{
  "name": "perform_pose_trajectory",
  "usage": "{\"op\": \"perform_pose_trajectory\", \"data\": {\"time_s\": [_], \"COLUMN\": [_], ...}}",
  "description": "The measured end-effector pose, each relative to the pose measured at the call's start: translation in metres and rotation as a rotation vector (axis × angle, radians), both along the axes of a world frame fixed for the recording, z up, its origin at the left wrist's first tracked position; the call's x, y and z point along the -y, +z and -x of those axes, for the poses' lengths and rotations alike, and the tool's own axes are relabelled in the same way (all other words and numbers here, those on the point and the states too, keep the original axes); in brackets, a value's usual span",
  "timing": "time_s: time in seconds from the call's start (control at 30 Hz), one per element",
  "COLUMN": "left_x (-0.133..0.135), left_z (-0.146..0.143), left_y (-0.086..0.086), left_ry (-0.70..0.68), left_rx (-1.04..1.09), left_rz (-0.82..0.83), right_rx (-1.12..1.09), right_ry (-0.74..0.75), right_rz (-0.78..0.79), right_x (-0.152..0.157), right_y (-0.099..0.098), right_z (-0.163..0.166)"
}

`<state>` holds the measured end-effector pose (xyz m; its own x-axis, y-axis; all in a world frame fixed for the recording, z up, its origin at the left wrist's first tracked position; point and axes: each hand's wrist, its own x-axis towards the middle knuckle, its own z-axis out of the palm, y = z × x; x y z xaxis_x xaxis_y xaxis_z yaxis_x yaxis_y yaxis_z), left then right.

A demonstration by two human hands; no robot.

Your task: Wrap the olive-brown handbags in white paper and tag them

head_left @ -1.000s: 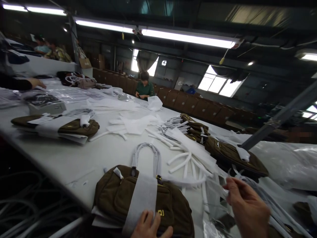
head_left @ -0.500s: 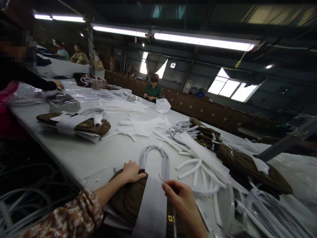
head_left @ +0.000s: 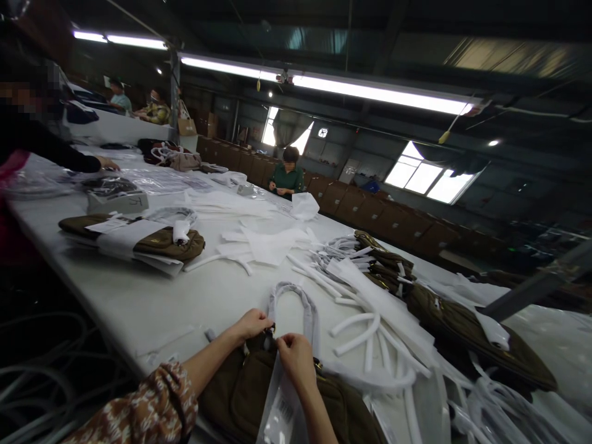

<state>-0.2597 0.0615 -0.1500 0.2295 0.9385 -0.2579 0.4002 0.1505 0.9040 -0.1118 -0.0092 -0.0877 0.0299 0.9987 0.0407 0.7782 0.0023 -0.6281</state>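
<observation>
An olive-brown handbag (head_left: 250, 388) lies in front of me, its arched handle (head_left: 305, 299) wrapped in pale padding. My left hand (head_left: 252, 324) is closed, with thumb and fingertips pinching the dark base of the handle on the left. Just right of it, my right hand (head_left: 296, 357) is pinched close to the same spot. Its fingertips hide most of the thin tag string seen in them earlier. Beneath the right hand and wrist, a clear plastic packet with a barcode label (head_left: 283, 410) lies over the bag's front.
Right of the bag lie white foam tubes (head_left: 365, 333), white sheets (head_left: 383, 302) and more olive bags (head_left: 472, 333). A wrapped bag (head_left: 157, 240) rests at left. Flat white sheets (head_left: 263, 243) lie ahead. A co-worker's arm (head_left: 69, 154) reaches in at far left; another person (head_left: 287, 176) sits beyond.
My right hand has moved left and inward to the handle's left base, beside my left hand. The left fingers have gone from lying on the bag to pinching. The barcode packet now shows.
</observation>
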Motion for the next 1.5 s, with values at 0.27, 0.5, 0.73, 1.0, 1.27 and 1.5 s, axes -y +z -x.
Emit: {"op": "perform_pose_trajectory", "data": {"time_s": [0.27,0.5,0.73,1.0,1.27,1.5], "left_x": [-0.003,-0.005,-0.006,0.016,0.027,0.025], "left_z": [0.019,0.029,0.034,0.044,0.018,0.018], "left_y": [0.01,0.001,-0.008,0.025,0.026,0.018], "left_ry": [-0.207,-0.253,-0.215,-0.104,-0.032,-0.012], "left_rx": [0.305,0.278,0.182,0.276,0.412,0.464], "left_rz": [0.074,0.101,0.033,-0.211,-0.177,-0.148], "right_rx": [0.024,-0.006,-0.057,-0.192,-0.326,-0.385], "right_ry": [-0.025,0.0,-0.038,0.095,0.197,0.17], "right_rz": [-0.032,-0.071,-0.094,-0.199,-0.205,-0.19], "right_x": [-0.017,-0.014,-0.012,-0.009,-0.014,-0.017], "right_y": [-0.012,-0.023,-0.03,-0.019,-0.016,-0.022], "right_z": [0.014,0.015,0.014,0.023,0.021,0.021]}}
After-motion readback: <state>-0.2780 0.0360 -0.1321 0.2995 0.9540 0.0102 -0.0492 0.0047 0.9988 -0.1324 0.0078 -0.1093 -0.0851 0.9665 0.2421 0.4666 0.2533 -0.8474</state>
